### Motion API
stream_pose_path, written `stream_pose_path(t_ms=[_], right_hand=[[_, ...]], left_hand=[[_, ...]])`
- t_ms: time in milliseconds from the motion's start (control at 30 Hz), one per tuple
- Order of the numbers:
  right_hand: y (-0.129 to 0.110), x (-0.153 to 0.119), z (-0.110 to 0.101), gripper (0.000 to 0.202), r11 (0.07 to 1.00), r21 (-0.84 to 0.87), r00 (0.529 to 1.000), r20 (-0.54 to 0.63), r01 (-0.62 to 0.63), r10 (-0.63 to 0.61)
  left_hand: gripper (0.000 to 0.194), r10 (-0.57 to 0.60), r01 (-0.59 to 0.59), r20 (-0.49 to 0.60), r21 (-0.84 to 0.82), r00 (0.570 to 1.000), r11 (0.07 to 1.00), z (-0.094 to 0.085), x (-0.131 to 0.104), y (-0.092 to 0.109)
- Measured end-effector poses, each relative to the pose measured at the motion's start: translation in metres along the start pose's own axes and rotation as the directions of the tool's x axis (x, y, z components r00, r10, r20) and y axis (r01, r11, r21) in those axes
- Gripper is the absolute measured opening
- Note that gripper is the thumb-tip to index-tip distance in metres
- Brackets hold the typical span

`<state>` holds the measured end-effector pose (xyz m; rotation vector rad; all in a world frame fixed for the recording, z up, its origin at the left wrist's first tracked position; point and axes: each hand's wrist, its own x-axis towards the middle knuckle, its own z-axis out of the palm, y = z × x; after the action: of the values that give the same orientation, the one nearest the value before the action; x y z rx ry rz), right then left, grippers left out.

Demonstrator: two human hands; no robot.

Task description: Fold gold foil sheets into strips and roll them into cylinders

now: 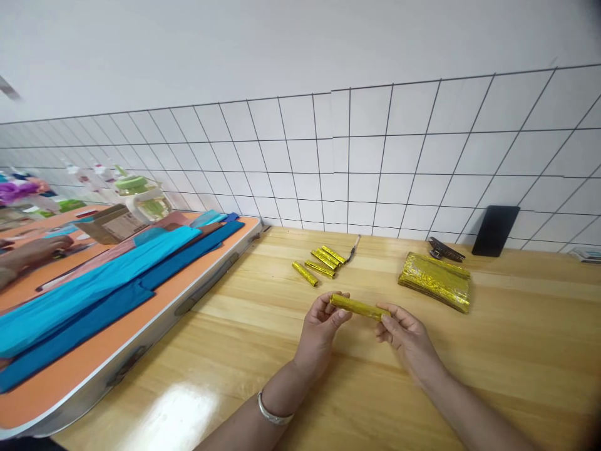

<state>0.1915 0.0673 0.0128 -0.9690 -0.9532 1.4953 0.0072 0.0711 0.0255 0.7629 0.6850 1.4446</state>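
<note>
A shiny gold foil paper roll (359,307) is held level above the wooden table between both hands. My left hand (323,326) pinches its left end, with a silver bangle (272,410) on that wrist. The right end sits between the thumb and fingers of my right hand (406,338). Just beyond my hands lie several finished-looking gold rolls (320,268), some side by side. To the right is a flat stack of gold foil paper sheets (434,282).
A black hair claw clip (445,250) lies behind the stack. A black phone (496,230) leans on the tiled wall. A pen (353,248) lies by the rolls. On the left, an orange-topped table (136,307) bears blue fabric-like strips (117,269), a green-lidded bottle (141,197) and another person's hand (40,250).
</note>
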Motion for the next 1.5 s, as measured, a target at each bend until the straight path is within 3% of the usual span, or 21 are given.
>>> stream_pose_path(t_ms=[133, 233, 533, 767, 933, 1033, 1167, 1367, 1500], right_hand=[[0.003, -0.002, 0.003, 0.038, 0.993, 0.041, 0.989, 0.1, -0.111, 0.106], [0.005, -0.002, 0.003, 0.041, 0.993, -0.017, 0.982, 0.144, -0.12, 0.121], [0.009, -0.006, 0.009, 0.037, 0.918, -0.381, 0.965, 0.263, 0.108, -0.004], [0.015, -0.006, 0.008, 0.028, 0.748, -0.583, 0.94, 0.296, 0.318, -0.169], [0.014, -0.001, 0.004, 0.022, 0.506, -0.684, 0.85, 0.446, 0.525, -0.279], [0.014, 0.0, 0.004, 0.018, 0.424, -0.677, 0.799, 0.517, 0.602, -0.309], [0.016, -0.001, 0.006, 0.019, 0.359, -0.695, 0.782, 0.541, 0.623, -0.309], [0.019, -0.002, 0.006, 0.015, 0.283, -0.708, 0.759, 0.57, 0.648, -0.315], [0.018, -0.005, 0.008, 0.022, 0.275, -0.727, 0.775, 0.56, 0.629, -0.294]], left_hand=[[0.031, 0.075, -0.076, 0.02, 0.059, 0.997, 0.995, 0.006, -0.007, 0.003], [0.03, 0.095, -0.099, 0.038, 0.118, 0.995, 0.988, 0.01, -0.012, 0.009], [0.024, 0.165, -0.201, 0.135, 0.327, 0.977, 0.923, 0.01, -0.023, 0.014], [0.025, 0.131, -0.209, 0.213, 0.403, 0.968, 0.891, 0.009, -0.026, 0.011], [0.023, 0.116, -0.227, 0.264, 0.446, 0.958, 0.866, 0.01, -0.027, 0.012], [0.029, 0.098, -0.193, 0.233, 0.429, 0.968, 0.883, 0.011, -0.027, 0.012], [0.042, 0.084, -0.154, 0.186, 0.402, 0.979, 0.903, 0.013, -0.028, 0.009], [0.034, 0.062, -0.149, 0.209, 0.435, 0.976, 0.888, 0.013, -0.029, 0.004], [0.038, 0.107, -0.203, 0.22, 0.481, 0.97, 0.853, 0.01, -0.03, 0.0]])
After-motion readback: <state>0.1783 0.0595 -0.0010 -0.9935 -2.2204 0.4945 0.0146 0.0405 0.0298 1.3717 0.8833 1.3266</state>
